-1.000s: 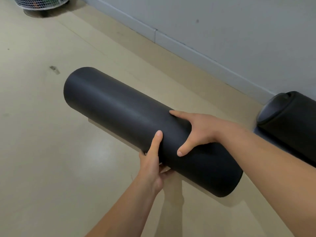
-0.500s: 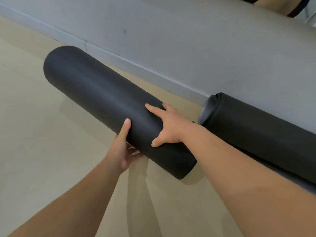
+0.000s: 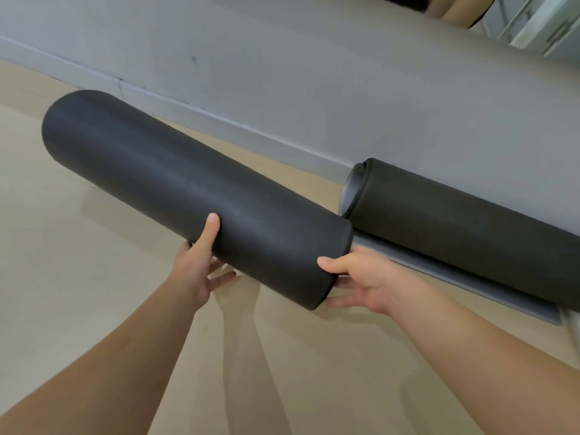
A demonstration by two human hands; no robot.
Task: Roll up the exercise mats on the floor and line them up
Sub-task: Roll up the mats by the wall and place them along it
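Note:
I hold a rolled black exercise mat [image 3: 175, 186] above the beige floor, lying slantwise from upper left to lower right. My left hand [image 3: 199, 266] supports it from below near the middle, thumb up on its side. My right hand [image 3: 365, 282] cups its near right end, thumb on the rim. A second rolled black mat [image 3: 464, 230] lies on the floor against the grey wall at the right, its grey inner end facing the held roll. A loose grey flap [image 3: 455, 274] of that mat spreads flat on the floor in front of it.
A grey wall with a pale skirting board [image 3: 219, 120] runs diagonally behind both mats. Beige floor [image 3: 78, 277] extends to the left and towards me. A person's leg [image 3: 452, 7] and a glass or metal frame [image 3: 539, 26] show at the top right corner.
My right hand has slid from the top of the held roll to its right end. The held roll has come closer to the end of the mat by the wall.

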